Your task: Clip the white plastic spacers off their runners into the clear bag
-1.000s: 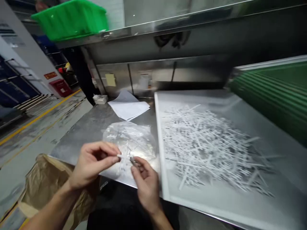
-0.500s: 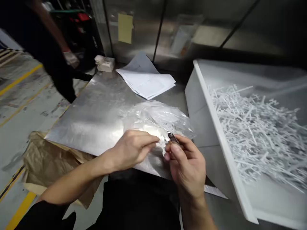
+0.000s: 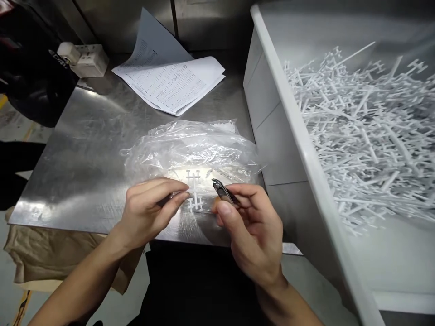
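Observation:
Between thumb and forefinger, my left hand pinches a white branched plastic sprue by its stem, its small T-shaped arms pointing up and down. A nail clipper sits in my right hand, its metal jaws pointing up and left, a short gap away from the sprue. Behind both hands a crumpled clear plastic bag lies on the metal table. Small white pieces show at the bag's near side, too blurred to make out fully.
A big white bin heaped with white sprues stands at the right. Folded printed sheets and a white socket box lie toward the back of the metal table. Brown paper hangs below the left front edge.
My hands have moved apart, so the clipper is now clear of the sprue. The view has shifted closer over the table, and the person at the far left is mostly out of view.

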Demonstrator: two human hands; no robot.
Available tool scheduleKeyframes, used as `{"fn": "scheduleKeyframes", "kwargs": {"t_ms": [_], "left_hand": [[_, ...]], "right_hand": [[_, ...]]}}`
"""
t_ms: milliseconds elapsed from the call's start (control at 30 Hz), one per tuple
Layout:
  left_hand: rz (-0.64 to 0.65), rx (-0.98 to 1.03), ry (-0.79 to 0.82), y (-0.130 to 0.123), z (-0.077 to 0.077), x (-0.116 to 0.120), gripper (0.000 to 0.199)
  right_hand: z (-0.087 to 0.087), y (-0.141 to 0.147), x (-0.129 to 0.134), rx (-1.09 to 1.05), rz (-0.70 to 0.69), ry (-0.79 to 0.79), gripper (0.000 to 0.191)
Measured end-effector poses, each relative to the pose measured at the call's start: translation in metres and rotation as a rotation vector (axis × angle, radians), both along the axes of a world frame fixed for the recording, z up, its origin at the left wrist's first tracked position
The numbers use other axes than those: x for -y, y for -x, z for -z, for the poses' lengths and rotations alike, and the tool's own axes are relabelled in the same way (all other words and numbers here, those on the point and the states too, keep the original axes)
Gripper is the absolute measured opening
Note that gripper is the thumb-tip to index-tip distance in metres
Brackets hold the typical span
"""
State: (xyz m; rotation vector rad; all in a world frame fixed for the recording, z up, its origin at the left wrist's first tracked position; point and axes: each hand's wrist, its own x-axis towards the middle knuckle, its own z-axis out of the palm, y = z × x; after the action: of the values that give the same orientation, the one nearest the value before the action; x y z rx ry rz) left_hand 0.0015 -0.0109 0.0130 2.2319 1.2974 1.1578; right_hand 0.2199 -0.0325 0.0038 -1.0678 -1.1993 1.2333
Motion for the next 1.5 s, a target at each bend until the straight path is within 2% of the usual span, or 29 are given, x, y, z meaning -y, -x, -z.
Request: {"fn": "scheduleKeyframes", "kwargs": {"t_ms": [200, 333, 433, 500, 600, 667, 767, 900, 967, 1033, 1133, 1267, 1333, 1400, 1500], "left_hand": [[0.007, 0.046, 0.026, 0.001, 0.005, 0.012, 0.015], [0.0, 0.082, 0.025, 0.003, 0.0, 0.019, 0.023], [-0.025, 0.095, -0.006, 0.003, -0.011, 0.018, 0.027], [-0.029, 0.063, -0.046, 0.003, -0.021, 0.013, 0.026], [0.045, -0.101, -0.098, 0.007, -0.035, 0.003, 0.019], [0.093, -0.213, -0.113, 0.014, -0.04, 0.0, 0.014], [0.114, -0.24, -0.101, 0.026, -0.038, 0.005, 0.015], [0.248, -0.26, -0.031, 0.042, -0.021, 0.024, 0.02], [0.27, -0.302, 0.004, 0.048, -0.015, 0.031, 0.02], [0.261, -0.349, 0.028, 0.054, -0.017, 0.031, 0.017], [0.29, -0.372, 0.044, 0.06, -0.035, 0.014, 0.013], [0.376, -0.29, -0.086, 0.063, -0.076, -0.029, 0.014], [0.371, -0.246, -0.084, 0.062, -0.098, -0.048, 0.023], [0.34, -0.203, -0.01, 0.061, -0.117, -0.061, 0.038], [0.287, -0.168, 0.098, 0.06, -0.137, -0.07, 0.056]], "right_hand": [[0.002, -0.011, 0.002, -0.026, -0.016, 0.084, 0.014], [0.001, -0.018, 0.002, 0.035, -0.067, 0.071, 0.013], [0.0, -0.022, 0.006, 0.131, -0.08, -0.014, 0.015], [-0.002, -0.023, 0.009, 0.203, -0.036, -0.107, 0.021], [-0.007, -0.024, 0.011, 0.397, 0.085, -0.257, 0.026], [-0.009, -0.025, 0.013, 0.569, 0.104, -0.302, 0.023], [-0.006, -0.023, 0.015, 0.7, 0.004, -0.28, 0.019], [-0.002, -0.02, 0.019, 0.653, -0.028, -0.212, 0.012], [-0.008, -0.018, 0.02, 0.575, -0.012, -0.179, 0.01], [-0.021, -0.014, 0.017, 0.48, 0.022, -0.153, 0.013], [-0.049, -0.005, 0.004, 0.362, 0.117, -0.194, 0.016], [-0.084, 0.009, -0.023, 0.297, 0.168, -0.324, 0.007], [-0.092, 0.014, -0.033, 0.344, 0.197, -0.369, 0.005], [-0.095, 0.018, -0.038, 0.386, 0.253, -0.406, 0.005], [-0.095, 0.022, -0.041, 0.402, 0.308, -0.428, 0.006]]}}
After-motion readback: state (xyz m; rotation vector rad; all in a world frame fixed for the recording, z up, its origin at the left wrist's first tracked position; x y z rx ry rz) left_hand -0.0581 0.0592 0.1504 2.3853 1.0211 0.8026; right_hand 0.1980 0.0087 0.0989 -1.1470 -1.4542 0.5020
